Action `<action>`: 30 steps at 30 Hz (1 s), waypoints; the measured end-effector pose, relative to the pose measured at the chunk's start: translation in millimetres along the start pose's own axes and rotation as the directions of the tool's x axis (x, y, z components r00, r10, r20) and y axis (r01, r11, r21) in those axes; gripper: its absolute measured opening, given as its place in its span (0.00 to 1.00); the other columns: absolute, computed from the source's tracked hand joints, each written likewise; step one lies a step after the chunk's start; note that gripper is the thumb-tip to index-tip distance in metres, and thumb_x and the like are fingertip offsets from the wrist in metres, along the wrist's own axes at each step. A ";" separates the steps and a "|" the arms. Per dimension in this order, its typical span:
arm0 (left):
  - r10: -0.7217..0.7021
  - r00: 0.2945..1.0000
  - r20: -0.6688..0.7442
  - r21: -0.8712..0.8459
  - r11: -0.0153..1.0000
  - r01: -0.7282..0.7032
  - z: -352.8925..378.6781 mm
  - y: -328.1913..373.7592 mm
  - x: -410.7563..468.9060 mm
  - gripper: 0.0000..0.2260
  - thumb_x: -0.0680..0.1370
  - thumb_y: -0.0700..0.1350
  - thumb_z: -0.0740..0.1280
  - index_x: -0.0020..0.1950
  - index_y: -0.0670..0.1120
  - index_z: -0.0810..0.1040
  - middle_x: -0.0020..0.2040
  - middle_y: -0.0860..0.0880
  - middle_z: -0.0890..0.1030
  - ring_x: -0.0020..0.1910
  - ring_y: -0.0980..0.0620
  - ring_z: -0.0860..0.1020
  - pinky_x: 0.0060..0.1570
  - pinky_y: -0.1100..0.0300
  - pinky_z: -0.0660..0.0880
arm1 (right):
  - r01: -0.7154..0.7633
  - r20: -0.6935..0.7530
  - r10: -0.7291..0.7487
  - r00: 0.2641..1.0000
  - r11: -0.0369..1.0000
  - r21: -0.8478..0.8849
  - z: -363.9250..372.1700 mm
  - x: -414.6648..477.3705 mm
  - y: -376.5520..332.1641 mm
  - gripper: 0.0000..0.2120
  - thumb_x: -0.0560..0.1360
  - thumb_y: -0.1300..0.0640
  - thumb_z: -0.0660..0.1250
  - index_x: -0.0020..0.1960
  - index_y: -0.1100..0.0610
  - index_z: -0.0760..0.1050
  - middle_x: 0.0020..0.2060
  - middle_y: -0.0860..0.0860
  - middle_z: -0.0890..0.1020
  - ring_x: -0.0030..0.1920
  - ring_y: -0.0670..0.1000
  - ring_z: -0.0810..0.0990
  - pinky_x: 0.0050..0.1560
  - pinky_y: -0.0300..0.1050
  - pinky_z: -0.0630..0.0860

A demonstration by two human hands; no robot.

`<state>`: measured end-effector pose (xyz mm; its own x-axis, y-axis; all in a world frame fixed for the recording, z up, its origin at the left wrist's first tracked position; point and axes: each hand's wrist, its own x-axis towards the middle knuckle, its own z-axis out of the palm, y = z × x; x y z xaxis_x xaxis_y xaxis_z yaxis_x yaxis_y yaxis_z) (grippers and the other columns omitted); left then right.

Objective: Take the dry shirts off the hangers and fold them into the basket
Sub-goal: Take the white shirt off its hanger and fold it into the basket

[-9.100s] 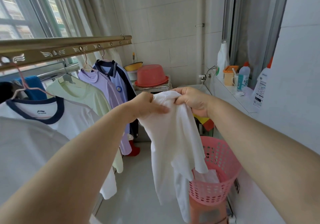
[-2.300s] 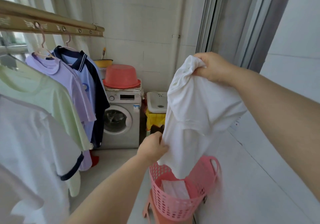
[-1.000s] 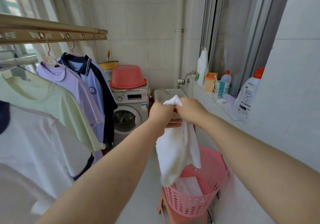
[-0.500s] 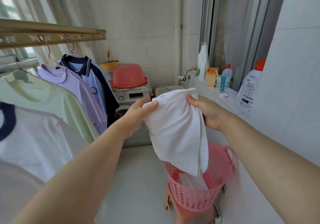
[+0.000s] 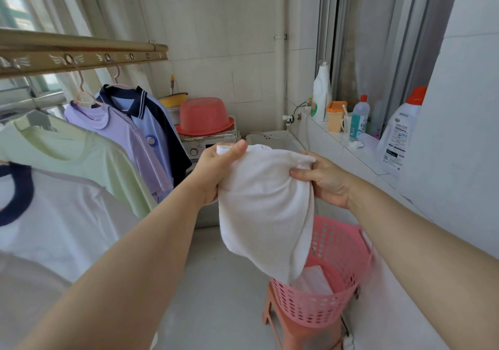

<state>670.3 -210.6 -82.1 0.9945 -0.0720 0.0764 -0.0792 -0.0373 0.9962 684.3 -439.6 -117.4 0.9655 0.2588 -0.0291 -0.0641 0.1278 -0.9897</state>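
Observation:
A white shirt (image 5: 263, 206), folded into a small bundle, hangs between my hands above the pink basket (image 5: 332, 290). My left hand (image 5: 216, 171) grips its upper left corner and my right hand (image 5: 324, 179) grips its upper right edge. The basket stands on a pink stool (image 5: 286, 328) and holds a folded white garment (image 5: 313, 282). On the rail (image 5: 81, 55) at left hang a light blue polo with navy collar (image 5: 159, 130), a lilac shirt (image 5: 127, 136), a pale green shirt (image 5: 81, 160) and a white shirt with navy neckband (image 5: 54, 220).
A washing machine (image 5: 208, 144) stands at the back with a red basin (image 5: 204, 116) on top. A white sink (image 5: 272, 137) is beside it. Detergent bottles (image 5: 399, 130) and small containers line the tiled ledge (image 5: 351, 155) at right. The floor (image 5: 216, 295) is pale tile.
My hands came together at the top of the shirt, then spread apart holding the folded bundle. In the last half second the bundle stayed between them, slightly more gathered.

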 end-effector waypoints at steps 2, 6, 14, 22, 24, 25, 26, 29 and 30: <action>-0.120 0.972 0.203 0.000 0.993 0.122 -8.8 -11.4 -1.1 0.19 0.73 0.53 0.71 0.61 0.47 0.77 0.52 0.48 0.84 0.50 0.51 0.83 0.48 0.54 0.81 | 0.056 -0.021 -0.054 0.998 0.995 0.085 3.4 -0.4 -0.5 0.15 0.75 0.66 0.66 0.59 0.56 0.73 0.54 0.55 0.81 0.54 0.54 0.80 0.53 0.49 0.77; -0.112 0.974 0.197 0.102 0.990 0.093 -8.6 -28.0 -4.3 0.19 0.71 0.37 0.74 0.60 0.48 0.79 0.54 0.47 0.84 0.56 0.46 0.81 0.55 0.50 0.78 | -0.047 0.112 0.045 0.993 0.999 0.011 5.5 -5.1 -8.2 0.18 0.74 0.66 0.66 0.62 0.55 0.71 0.54 0.53 0.80 0.53 0.53 0.80 0.52 0.48 0.77; -0.134 0.922 0.363 0.705 0.687 -0.178 8.5 3.8 -4.4 0.11 0.69 0.35 0.72 0.50 0.44 0.81 0.46 0.42 0.84 0.43 0.47 0.82 0.49 0.51 0.80 | -0.051 0.112 0.193 0.975 0.681 -0.730 28.1 -10.7 -8.2 0.52 0.56 0.50 0.83 0.73 0.43 0.58 0.61 0.45 0.74 0.63 0.48 0.72 0.66 0.52 0.71; -0.071 0.997 0.016 0.417 0.907 0.058 -17.7 -0.4 -9.0 0.23 0.69 0.57 0.75 0.59 0.49 0.77 0.54 0.49 0.82 0.50 0.49 0.82 0.49 0.52 0.80 | -0.024 0.083 0.053 0.995 0.945 -0.325 36.3 -12.5 5.7 0.14 0.74 0.49 0.69 0.58 0.51 0.76 0.53 0.52 0.84 0.54 0.54 0.82 0.61 0.55 0.76; -0.284 0.947 -0.148 0.307 0.897 0.317 -38.9 -18.1 -12.7 0.31 0.67 0.72 0.66 0.60 0.51 0.77 0.56 0.48 0.82 0.53 0.46 0.80 0.54 0.47 0.77 | -0.026 0.075 0.044 0.996 0.974 -0.225 33.6 -14.7 -4.0 0.13 0.75 0.50 0.67 0.58 0.53 0.77 0.53 0.52 0.84 0.55 0.54 0.82 0.62 0.54 0.74; -0.400 0.903 -0.156 0.273 0.862 0.428 -46.9 -27.5 -15.6 0.36 0.65 0.76 0.61 0.59 0.50 0.78 0.55 0.47 0.82 0.54 0.44 0.79 0.55 0.44 0.76 | -0.015 0.076 0.031 0.997 0.980 -0.200 33.0 -15.5 -7.7 0.15 0.75 0.50 0.67 0.59 0.53 0.76 0.54 0.52 0.83 0.56 0.54 0.81 0.63 0.54 0.74; -0.492 0.863 -0.117 0.230 0.832 0.506 -52.2 -35.5 -19.2 0.39 0.65 0.78 0.57 0.59 0.49 0.78 0.54 0.46 0.82 0.52 0.42 0.79 0.53 0.43 0.76 | -0.006 0.082 0.022 0.996 0.982 -0.189 32.3 -16.0 -11.1 0.17 0.75 0.50 0.68 0.62 0.54 0.76 0.55 0.52 0.83 0.57 0.54 0.81 0.64 0.54 0.73; -0.538 0.843 0.005 -0.029 0.843 0.538 -57.2 -49.7 -26.9 0.38 0.72 0.75 0.52 0.56 0.44 0.79 0.38 0.46 0.84 0.40 0.44 0.79 0.46 0.48 0.75 | -0.005 0.115 0.030 0.993 0.979 -0.203 33.6 -18.8 -20.0 0.21 0.74 0.50 0.67 0.65 0.55 0.74 0.55 0.51 0.83 0.57 0.52 0.81 0.60 0.50 0.75; -0.510 0.860 0.011 -0.091 0.856 0.509 -57.0 -50.7 -28.6 0.36 0.73 0.73 0.53 0.57 0.43 0.80 0.36 0.47 0.83 0.38 0.45 0.79 0.46 0.49 0.75 | -0.013 0.124 0.038 0.992 0.980 -0.200 34.1 -19.7 -21.6 0.19 0.75 0.50 0.66 0.64 0.55 0.74 0.54 0.51 0.83 0.56 0.52 0.81 0.59 0.49 0.75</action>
<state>649.8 -149.9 -132.4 0.8949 -0.0536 -0.4429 0.4445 0.0223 0.8955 658.1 -414.7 -90.7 0.9236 0.3802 -0.0492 -0.0245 -0.0697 -0.9973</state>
